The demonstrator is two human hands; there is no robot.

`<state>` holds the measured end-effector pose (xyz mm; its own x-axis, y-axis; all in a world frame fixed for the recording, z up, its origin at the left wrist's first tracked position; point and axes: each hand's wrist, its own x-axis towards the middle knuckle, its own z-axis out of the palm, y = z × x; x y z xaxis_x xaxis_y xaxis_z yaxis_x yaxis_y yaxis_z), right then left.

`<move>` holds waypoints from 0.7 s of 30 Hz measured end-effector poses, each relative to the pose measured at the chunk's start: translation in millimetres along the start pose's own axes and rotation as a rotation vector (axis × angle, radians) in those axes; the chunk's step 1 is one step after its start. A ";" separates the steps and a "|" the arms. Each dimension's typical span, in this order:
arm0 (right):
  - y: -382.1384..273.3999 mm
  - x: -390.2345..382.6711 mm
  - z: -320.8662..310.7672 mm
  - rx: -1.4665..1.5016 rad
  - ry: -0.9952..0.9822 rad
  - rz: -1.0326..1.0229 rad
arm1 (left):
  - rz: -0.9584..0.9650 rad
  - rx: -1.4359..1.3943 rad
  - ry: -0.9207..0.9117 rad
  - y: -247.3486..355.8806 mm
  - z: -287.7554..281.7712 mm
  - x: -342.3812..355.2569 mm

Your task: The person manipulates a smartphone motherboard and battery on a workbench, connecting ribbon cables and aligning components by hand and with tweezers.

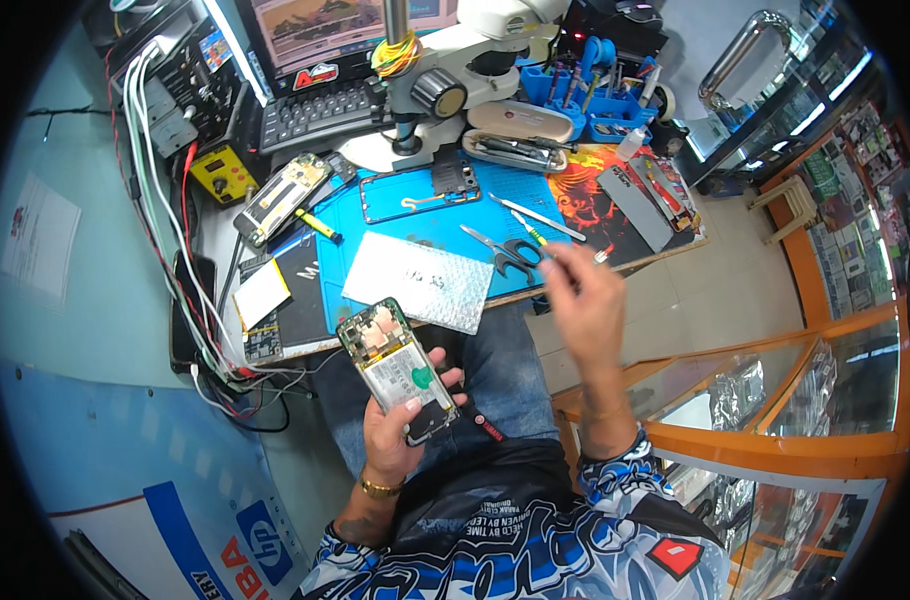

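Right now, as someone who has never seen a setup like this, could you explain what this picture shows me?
There is no robot here, only a person's two bare hands. One wide fisheye camera on the person's head looks down, so straight edges bend near the rim. The left hand holds an opened phone, its inside showing. The right hand is raised near the scissors; I can't tell whether it holds anything. On the blue mat lie those scissors, a pale bubble-wrap piece and a dark phone frame. A microscope stands behind.
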<state>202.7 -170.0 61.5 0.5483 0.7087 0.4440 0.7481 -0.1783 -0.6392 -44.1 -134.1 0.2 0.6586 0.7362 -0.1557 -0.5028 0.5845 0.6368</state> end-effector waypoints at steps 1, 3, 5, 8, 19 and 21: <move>8.5 12.0 -3.4 -0.076 0.034 0.015 | 0.002 -0.031 0.002 0.6 0.8 1.1; 32.0 28.7 4.7 -0.168 -0.041 -0.005 | -0.002 -0.089 0.009 1.5 0.6 2.0; 43.8 36.1 12.1 -0.290 -0.129 -0.040 | -0.013 -0.108 0.014 2.9 -1.3 2.3; 52.4 43.5 20.6 -0.394 -0.234 -0.044 | 0.002 -0.090 0.019 3.2 -8.1 1.6; 61.7 56.1 12.8 -0.052 -0.425 0.133 | 0.037 -0.208 -0.078 3.9 -15.0 1.7; 65.2 55.2 13.9 -0.035 -0.409 0.143 | 0.031 -0.238 -0.057 3.2 -13.9 2.8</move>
<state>276.6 -133.0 35.6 0.4591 0.8862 0.0622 0.6912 -0.3124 -0.6517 -51.7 -125.5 -8.7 0.6683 0.7382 -0.0915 -0.6364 0.6311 0.4435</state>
